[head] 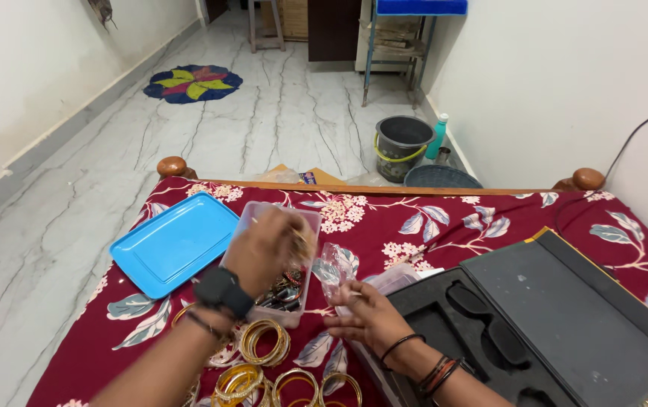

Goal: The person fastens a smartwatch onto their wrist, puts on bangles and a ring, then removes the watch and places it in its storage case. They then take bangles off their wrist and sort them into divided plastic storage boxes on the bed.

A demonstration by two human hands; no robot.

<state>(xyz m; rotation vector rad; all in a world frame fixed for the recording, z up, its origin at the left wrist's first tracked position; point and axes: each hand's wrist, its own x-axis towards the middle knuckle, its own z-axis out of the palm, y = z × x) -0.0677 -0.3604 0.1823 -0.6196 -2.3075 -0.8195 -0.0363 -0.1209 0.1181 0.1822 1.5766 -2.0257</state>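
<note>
- The left hand (264,245), wearing a dark watch on its wrist, is hovering over a clear plastic box (309,226), its fingers bunched together; whether they are pinching anything I cannot tell, as the fingertips are blurred.
- The clear plastic box is lying right under that hand on the bed (505,218), which is covered by a dark red sheet with a flower print; the box is rectangular with see-through walls.
- Inside the box, below the left hand, a tangle of small dark and coloured jewellery pieces is showing.
- The right hand (365,316), with dark bands around its wrist, is closing its fingers on a small clear plastic bag (335,265), which is crinkled and standing up from the hand, just beside the box.
- Gold bangles (264,343) are lying in loose stacks on the sheet between and beneath the two wrists, nearer the person than the box.
- A blue lid (173,241), flat and rectangular, is lying beyond the left hand's outer side, just beside the box.
- A black case (565,316) with shaped foam hollows is lying open on the outer side of the right hand.
</note>
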